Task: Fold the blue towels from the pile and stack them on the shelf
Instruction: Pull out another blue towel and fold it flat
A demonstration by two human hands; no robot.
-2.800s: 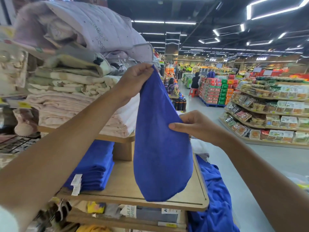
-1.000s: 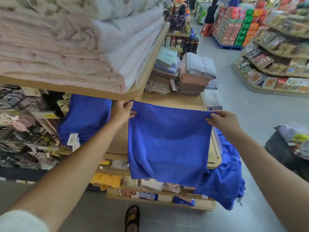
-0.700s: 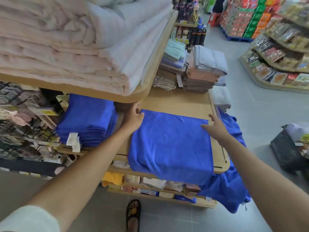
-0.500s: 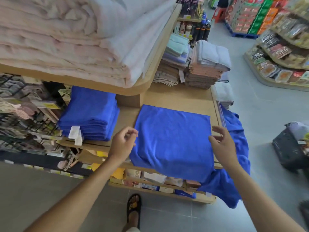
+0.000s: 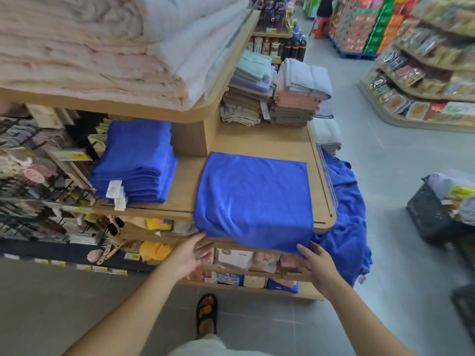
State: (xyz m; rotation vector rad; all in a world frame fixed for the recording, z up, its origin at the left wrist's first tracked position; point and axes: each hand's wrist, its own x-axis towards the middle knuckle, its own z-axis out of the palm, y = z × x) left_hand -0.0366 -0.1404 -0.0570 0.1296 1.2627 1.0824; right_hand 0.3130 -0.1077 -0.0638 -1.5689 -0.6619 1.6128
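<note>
A blue towel (image 5: 253,194) lies spread flat on the wooden shelf (image 5: 264,140), its near edge hanging over the shelf front. My left hand (image 5: 189,254) is open just under the towel's near left corner, fingertips at the hanging edge. My right hand (image 5: 317,265) is open at the near right corner, fingers touching the cloth. A stack of folded blue towels (image 5: 136,163) with white tags sits on the same shelf to the left. The pile of loose blue towels (image 5: 344,219) hangs off the shelf's right side.
An upper shelf (image 5: 144,113) holding thick pale blankets overhangs the left. Folded grey, pink and brown towels (image 5: 295,98) stand at the back. A dark basket (image 5: 434,214) sits on the floor at right. My sandalled foot (image 5: 206,314) is below the shelf.
The towel was held up, lowered and laid flat on the shelf. Both hands let go of its far corners and drew back to its near hanging edge.
</note>
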